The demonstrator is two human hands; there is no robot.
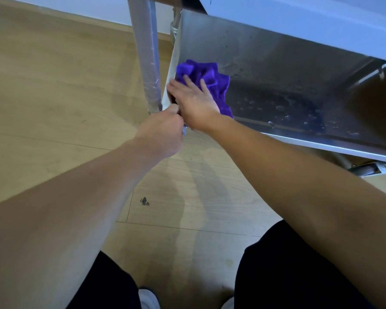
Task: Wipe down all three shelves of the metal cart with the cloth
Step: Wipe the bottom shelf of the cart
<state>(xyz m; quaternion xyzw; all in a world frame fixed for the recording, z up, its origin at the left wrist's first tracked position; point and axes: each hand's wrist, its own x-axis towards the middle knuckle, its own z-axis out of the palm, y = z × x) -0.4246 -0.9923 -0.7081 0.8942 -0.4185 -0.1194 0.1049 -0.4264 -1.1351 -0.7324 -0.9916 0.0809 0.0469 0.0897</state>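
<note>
The cloth (206, 74) lies bunched at the left end of a cart shelf (276, 70), pressed down by the right hand (194, 101) with fingers straight and spread. The left hand (163, 130) is curled round the shelf's near-left corner beside the post (146, 52). The shelf's long axis runs off to the right, where water drops (281, 107) dot the metal, so the next stroke probably sweeps rightward, and the right hand is placed for it.

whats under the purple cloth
The cart's metal shelf; water droplets show beside the cloth. The patch directly beneath it and the right hand is hidden.
</note>
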